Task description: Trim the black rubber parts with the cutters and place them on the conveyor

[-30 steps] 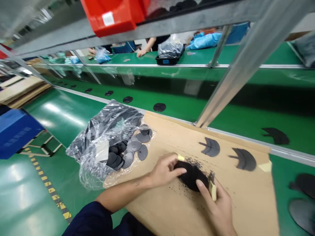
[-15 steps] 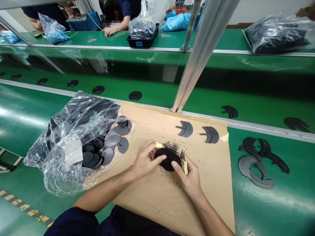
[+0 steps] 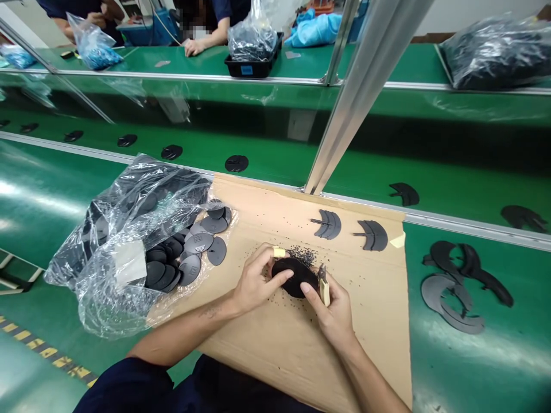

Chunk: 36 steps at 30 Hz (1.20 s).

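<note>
My left hand [image 3: 258, 279] pinches a round black plastic disc [image 3: 296, 276] over a sheet of brown cardboard [image 3: 275, 344]; its index fingertip is wrapped in yellow tape. My right hand [image 3: 333, 307] holds a small cutter with a cream handle [image 3: 323, 285] at the disc's right edge, one finger pressing on the disc. Black trimmings [image 3: 305, 254] lie scattered just beyond the disc. Two trimmed fan-shaped black pieces [image 3: 328, 223] [image 3: 372, 235] lie on the cardboard farther back.
A clear plastic bag [image 3: 124, 241] spilling several black discs lies left on the green table. Black offcuts [image 3: 456, 281] pile up at right. A metal post [image 3: 344, 115] slants up from the conveyor, which carries several black parts [image 3: 236, 163]. Other people work across it.
The view swung from a tilted angle to a level one. My hands have stayed on the disc, with the cutter still at its right edge.
</note>
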Available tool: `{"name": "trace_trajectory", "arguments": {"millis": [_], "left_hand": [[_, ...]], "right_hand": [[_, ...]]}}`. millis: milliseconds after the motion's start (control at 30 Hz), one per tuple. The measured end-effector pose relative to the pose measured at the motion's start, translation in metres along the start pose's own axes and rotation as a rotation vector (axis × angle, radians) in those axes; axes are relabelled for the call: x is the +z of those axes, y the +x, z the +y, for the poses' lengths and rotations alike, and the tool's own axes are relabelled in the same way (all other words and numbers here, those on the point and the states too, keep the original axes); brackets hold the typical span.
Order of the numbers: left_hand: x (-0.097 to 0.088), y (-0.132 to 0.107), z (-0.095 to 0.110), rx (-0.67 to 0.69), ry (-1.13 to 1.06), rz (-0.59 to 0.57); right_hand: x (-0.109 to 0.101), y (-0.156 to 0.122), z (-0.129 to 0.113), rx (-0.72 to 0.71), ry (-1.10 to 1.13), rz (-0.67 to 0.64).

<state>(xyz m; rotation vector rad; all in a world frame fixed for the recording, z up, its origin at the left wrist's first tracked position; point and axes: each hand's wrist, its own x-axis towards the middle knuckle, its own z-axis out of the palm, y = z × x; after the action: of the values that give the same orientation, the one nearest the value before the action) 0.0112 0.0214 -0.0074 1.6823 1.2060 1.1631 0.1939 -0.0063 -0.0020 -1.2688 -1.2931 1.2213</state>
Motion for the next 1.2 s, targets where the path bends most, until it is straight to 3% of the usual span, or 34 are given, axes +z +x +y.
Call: {"name": "trace_trajectory", "arguments": {"millis": [200, 400, 500, 600, 733, 833, 1100, 1200], "left_hand": [[-0.001, 0.002, 0.001, -0.007, -0.017, 0.003], [-0.003, 0.008, 0.004, -0.125, -0.234, -0.190], [-0.008, 0.011, 0.004, -0.031, -0.177, -0.194], [-0.014, 0.011, 0.004, 0.190, 0.016, -0.192], [-0.014, 0.008, 0.002, 0.401, 0.205, -0.226], [-0.014, 0.007, 0.002, 0.411, 0.210, -0.217], [-0.017, 0.015, 0.012, 0.352, 0.005, -0.233], [-0.016, 0.013, 0.012, 0.371, -0.007, -0.183]], "right_hand": [[0.001, -0.001, -0.002, 0.013, -0.028, 0.012], [0.000, 0.000, -0.001, -0.071, -0.097, 0.000], [-0.003, 0.002, -0.002, -0.187, -0.219, 0.052], [-0.007, 0.003, -0.006, -0.353, -0.349, 0.094], [-0.011, 0.005, -0.009, -0.496, -0.430, 0.015], [-0.011, 0.004, -0.007, -0.524, -0.421, -0.036], [-0.006, -0.001, -0.004, -0.441, -0.324, 0.004], [-0.006, -0.001, -0.005, -0.430, -0.321, -0.010]]}}
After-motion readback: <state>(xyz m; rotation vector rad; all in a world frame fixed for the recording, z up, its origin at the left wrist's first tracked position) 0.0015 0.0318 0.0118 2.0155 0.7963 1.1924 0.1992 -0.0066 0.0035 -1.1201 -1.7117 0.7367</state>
